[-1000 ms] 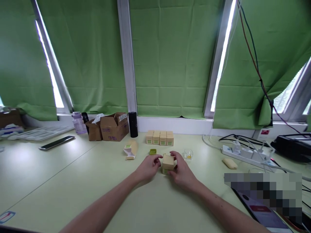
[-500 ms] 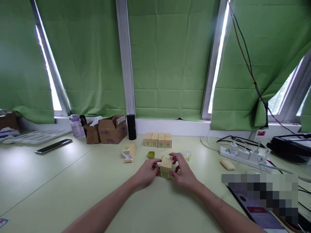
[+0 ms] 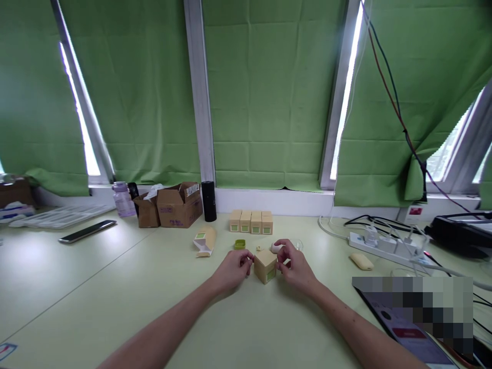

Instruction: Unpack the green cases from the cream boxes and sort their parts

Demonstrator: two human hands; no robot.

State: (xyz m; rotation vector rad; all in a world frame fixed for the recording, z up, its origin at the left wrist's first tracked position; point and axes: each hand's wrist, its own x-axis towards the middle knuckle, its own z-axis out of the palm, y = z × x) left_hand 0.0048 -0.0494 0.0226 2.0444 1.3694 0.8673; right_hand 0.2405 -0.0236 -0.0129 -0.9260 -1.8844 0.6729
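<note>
A small kraft cardboard box (image 3: 265, 265) with a green label stands on the table in front of me, one corner turned towards me. My left hand (image 3: 232, 270) has its fingers bent against the left side of it. On the other side my right hand (image 3: 296, 267) grips the right edge between thumb and fingers. Behind the box lie a small green dish (image 3: 240, 244), a tiny yellowish piece (image 3: 259, 248) and a white rounded thing (image 3: 275, 248). My right hand partly hides a clear glass bowl (image 3: 299, 245).
Several matching boxes (image 3: 251, 222) stand in a row at the back. An opened carton (image 3: 205, 241) lies left of the green dish. Farther left are a cardboard box (image 3: 178, 207), a black cylinder (image 3: 209, 201) and a phone (image 3: 88, 231). A power strip (image 3: 388, 245) lies right.
The small box has turned about its upright axis, so its labelled face now points to the right. My right fingers have shifted along its side, and the white rounded thing has come into view.
</note>
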